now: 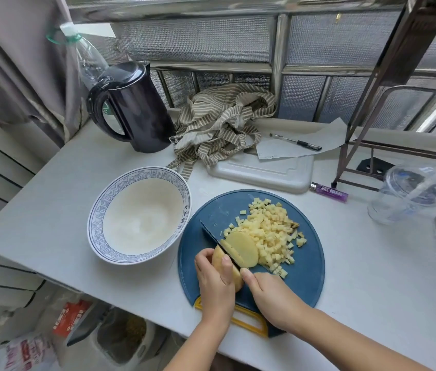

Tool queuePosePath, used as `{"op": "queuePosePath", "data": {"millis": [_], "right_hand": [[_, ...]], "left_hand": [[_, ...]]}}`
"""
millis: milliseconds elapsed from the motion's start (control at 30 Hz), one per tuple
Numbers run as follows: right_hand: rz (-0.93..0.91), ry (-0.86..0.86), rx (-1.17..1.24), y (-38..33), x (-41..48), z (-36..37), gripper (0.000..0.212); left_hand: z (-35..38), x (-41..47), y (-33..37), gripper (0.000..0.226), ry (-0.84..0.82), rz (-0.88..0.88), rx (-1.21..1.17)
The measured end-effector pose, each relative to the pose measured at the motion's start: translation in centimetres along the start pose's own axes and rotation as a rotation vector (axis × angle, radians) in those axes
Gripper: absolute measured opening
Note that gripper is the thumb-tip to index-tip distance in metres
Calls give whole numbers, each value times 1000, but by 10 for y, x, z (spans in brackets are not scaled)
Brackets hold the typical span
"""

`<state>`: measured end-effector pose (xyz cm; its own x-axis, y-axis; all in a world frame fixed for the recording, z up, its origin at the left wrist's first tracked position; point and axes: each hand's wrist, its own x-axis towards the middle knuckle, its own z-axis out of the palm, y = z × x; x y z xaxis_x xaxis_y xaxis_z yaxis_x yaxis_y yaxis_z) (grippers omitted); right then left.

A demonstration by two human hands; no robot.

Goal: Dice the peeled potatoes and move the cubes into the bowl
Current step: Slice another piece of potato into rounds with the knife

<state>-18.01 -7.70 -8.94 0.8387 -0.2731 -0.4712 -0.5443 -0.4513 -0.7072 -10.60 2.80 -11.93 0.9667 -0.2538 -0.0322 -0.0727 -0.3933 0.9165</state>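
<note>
We curl our left hand over the pale peeled potato to steady it on the round blue plastic cutting board, while our right hand grips the black-bladed knife, slicing beside the heaped yellow cubes, with the blue-rimmed white ceramic bowl empty close by for them.

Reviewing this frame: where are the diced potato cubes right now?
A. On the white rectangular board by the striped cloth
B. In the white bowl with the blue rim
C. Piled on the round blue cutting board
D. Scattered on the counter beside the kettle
C: the potato cubes lie heaped on the blue cutting board, and none show in the bowl.
</note>
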Motion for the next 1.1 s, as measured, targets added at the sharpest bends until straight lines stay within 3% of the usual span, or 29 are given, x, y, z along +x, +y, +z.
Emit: {"op": "queuePosePath", "data": {"millis": [167,267,467,700,833,1100], "right_hand": [[23,-45,62,-5,-1,-8,52],[97,-105,247,-10,-1,-16,50],[119,-128,468,-11,-13,-32,51],[-20,4,397,-17,-42,-32,51],[-86,55,247,-16,-50,-28,51],[-112,88,93,-8,-59,-20,56]], "left_hand": [[1,-4,1,70,-12,-4,-14],[0,-2,2,68,-1,-13,-45],[2,-2,7,43,18,-101,-153],[7,-3,11,20,77,-199,-245],[11,-1,16,25,123,-248,-240],[11,-1,19,12,154,-266,-246]]}}
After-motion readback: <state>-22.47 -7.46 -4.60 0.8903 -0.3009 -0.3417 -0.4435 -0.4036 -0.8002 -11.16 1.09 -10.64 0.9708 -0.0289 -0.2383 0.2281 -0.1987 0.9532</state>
